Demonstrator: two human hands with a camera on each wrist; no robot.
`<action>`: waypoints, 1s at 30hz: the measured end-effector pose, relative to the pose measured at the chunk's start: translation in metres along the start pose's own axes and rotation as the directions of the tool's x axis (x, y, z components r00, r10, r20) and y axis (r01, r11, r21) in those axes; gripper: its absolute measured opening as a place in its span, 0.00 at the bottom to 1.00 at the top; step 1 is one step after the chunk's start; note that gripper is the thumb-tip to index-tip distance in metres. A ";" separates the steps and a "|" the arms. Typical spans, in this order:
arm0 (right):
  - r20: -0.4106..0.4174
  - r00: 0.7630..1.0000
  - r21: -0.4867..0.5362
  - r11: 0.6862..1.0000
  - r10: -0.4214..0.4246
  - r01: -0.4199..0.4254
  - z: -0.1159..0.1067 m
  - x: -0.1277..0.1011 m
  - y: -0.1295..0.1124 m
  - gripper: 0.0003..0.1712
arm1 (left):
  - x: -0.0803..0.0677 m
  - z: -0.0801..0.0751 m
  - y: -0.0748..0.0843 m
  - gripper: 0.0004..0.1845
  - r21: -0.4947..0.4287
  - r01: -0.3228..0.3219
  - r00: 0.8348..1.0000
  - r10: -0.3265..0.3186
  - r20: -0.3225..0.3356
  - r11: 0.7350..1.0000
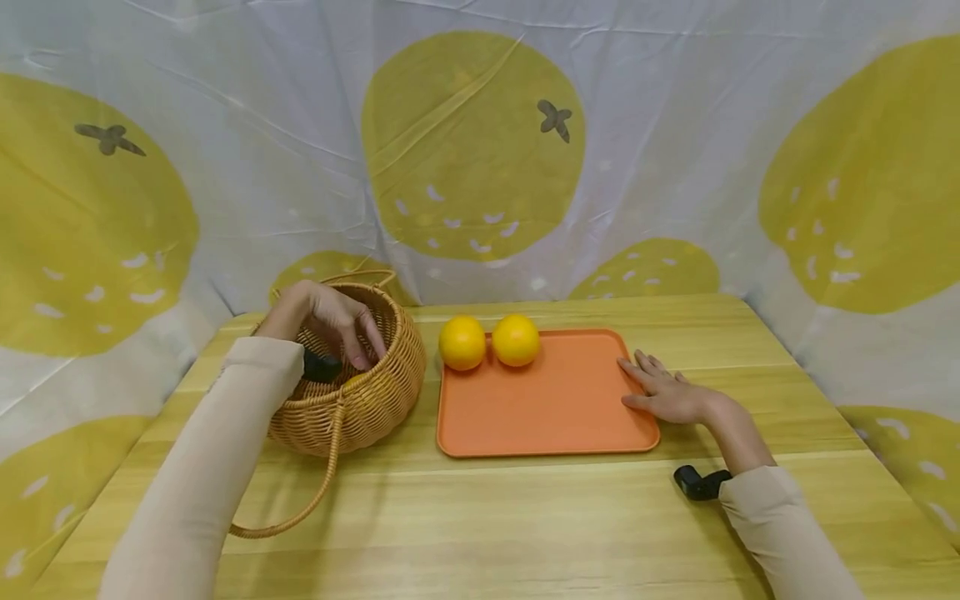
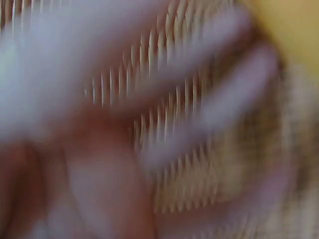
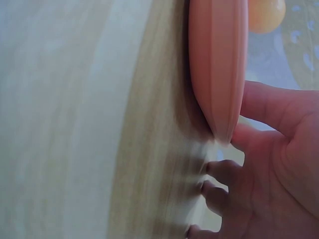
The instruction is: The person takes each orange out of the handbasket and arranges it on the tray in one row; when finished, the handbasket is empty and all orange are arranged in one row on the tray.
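My left hand (image 1: 345, 321) reaches down into a wicker basket (image 1: 382, 392), its fingers spread and blurred in the left wrist view. A bit of yellow fruit (image 1: 357, 380) shows inside by the near rim, and a yellow surface (image 2: 294, 30) lies just past the fingertips in that wrist view. Two oranges (image 1: 462, 342) sit side by side at the back left of an orange tray (image 1: 551, 404). On the tray's right edge rests my right hand (image 1: 667, 393); thumb and forefinger touch the rim, while the other fingertips reach down to the table beside it.
The wooden table (image 1: 525, 525) carries the basket on the left and the tray in the middle. One basket handle (image 1: 300, 512) hangs toward the near side; another (image 1: 367, 273) stands at the back. Behind the table hangs a fruit-printed cloth (image 1: 660, 125).
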State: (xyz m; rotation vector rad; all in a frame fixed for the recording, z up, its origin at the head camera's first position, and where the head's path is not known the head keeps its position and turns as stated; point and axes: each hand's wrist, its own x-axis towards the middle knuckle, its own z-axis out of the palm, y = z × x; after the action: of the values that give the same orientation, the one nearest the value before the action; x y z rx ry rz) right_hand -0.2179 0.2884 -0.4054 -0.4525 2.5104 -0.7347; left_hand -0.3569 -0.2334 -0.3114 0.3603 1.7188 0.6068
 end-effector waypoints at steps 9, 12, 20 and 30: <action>-0.003 1.000 0.012 1.000 0.004 -0.004 0.000 -0.002 -0.003 0.46 | 0.004 0.002 0.006 0.19 0.073 0.037 0.999 -0.036 -0.013 0.997; -0.008 1.000 0.009 1.000 0.004 -0.004 -0.002 -0.003 -0.002 0.46 | 0.005 0.002 0.008 0.20 0.092 0.031 0.999 -0.030 -0.016 0.995; -0.004 1.000 0.010 1.000 0.006 -0.006 -0.003 -0.002 0.000 0.46 | 0.010 0.001 0.010 0.20 0.068 0.012 0.998 -0.017 0.064 0.998; 0.003 1.000 0.006 1.000 0.006 -0.006 0.000 0.001 -0.001 0.46 | 0.018 0.007 0.009 0.16 0.052 0.026 0.996 -0.030 0.079 0.998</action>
State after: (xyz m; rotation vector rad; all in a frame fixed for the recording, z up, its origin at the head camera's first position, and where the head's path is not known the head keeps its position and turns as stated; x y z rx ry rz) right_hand -0.2184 0.2871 -0.4046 -0.4437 2.5049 -0.7385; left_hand -0.3548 -0.2148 -0.3213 0.3910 1.6624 0.5224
